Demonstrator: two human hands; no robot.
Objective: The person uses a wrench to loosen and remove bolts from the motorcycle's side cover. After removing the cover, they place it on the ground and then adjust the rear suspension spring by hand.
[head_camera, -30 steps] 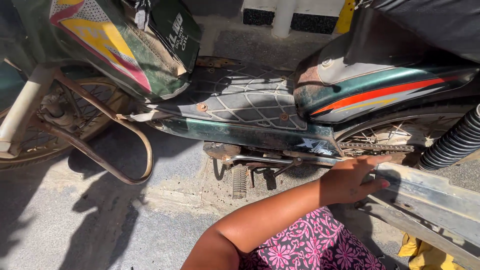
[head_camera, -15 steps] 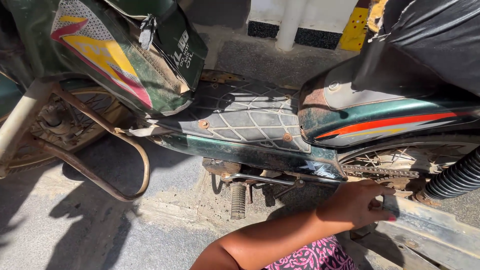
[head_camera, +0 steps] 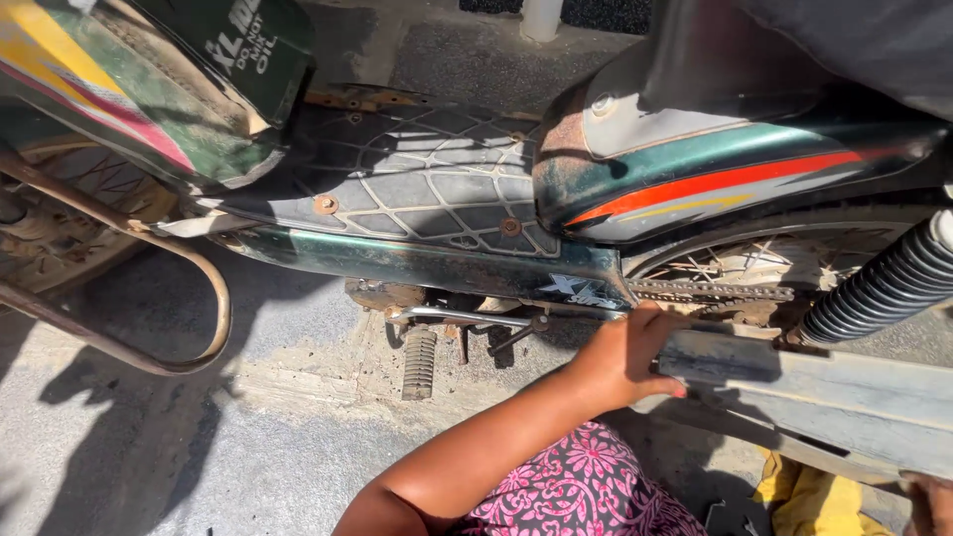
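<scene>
From the head view, looking down, a worn green moped (head_camera: 467,238) stands side-on over a rough concrete ground (head_camera: 199,437), and everything else is placed against it. The left hand (head_camera: 630,357) reaches in under the moped's lower frame, just below the drive chain (head_camera: 710,291), and its grip is clenched over the near end of a dusty grey metal chain cover (head_camera: 824,397): fingers curl over the top edge and the thumb lies along the face, the red-painted nails showing. The chain cover runs from that hand toward the rear of the moped, slanting slightly downward, and lies in front of the spoked rear wheel (head_camera: 764,263). At the cover's far end, in the bottom corner of the view, only a sliver of the right hand (head_camera: 931,496) shows; it sits at the cover's lower edge, and whether its grip is closed or released cannot be told. Behind the left hand, under the moped's footboard (head_camera: 417,179), a ribbed foot peg (head_camera: 419,362) hangs down beside a bare metal rod (head_camera: 462,318). A black coiled shock spring (head_camera: 884,288) stands at the rear of the moped, above the cover. A rusty curved guard bar (head_camera: 199,298) loops out from the moped's front. A pink flowered garment (head_camera: 586,491) and a yellow cloth (head_camera: 804,501) lie below the cover.
</scene>
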